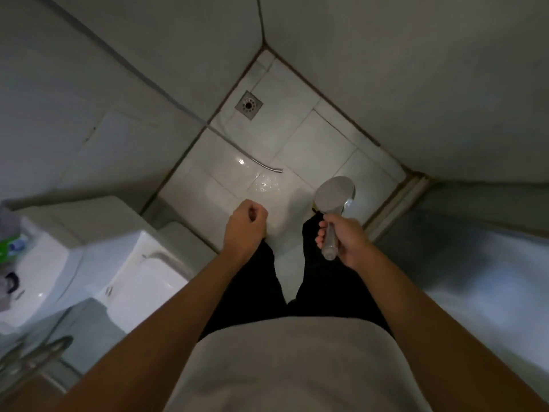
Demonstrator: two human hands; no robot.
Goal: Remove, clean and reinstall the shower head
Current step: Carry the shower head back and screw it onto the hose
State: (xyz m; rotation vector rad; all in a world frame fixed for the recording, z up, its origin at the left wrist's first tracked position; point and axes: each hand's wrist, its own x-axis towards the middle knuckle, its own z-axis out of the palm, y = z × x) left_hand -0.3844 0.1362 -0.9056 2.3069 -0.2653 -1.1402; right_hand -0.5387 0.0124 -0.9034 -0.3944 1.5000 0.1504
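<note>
Head view, looking straight down in a tiled shower corner. Right hand (pixel 346 240) holds the shower head (pixel 334 200) by its handle, fingers wrapped around the lower part of the handle, thumb side up. Shower head is detached from the hose: the handle's open end sticks out below the hand, nothing connected to it. Long axis runs roughly near-to-far in frame, slightly tilted; round spray end points away from the person toward the far floor, handle end points back toward the body. Cannot tell whether the nozzle face is up or down, too blurred. It hovers over the white floor tiles (pixel 312 144), above the right leg of the dark trousers (pixel 261 281).

Left hand (pixel 245 224) is empty, fingers curled in to a loose fist, held out over the floor well apart from the shower head.

Hose (pixel 266 165) hangs down along the left wall, its metal free end dangling just above wet, glossy tile. Floor drain (pixel 249 104) sits in the far corner by the wall. Toilet (pixel 139 263) at left, lid down. Metal rack (pixel 35 355) at bottom left, blurred.
</note>
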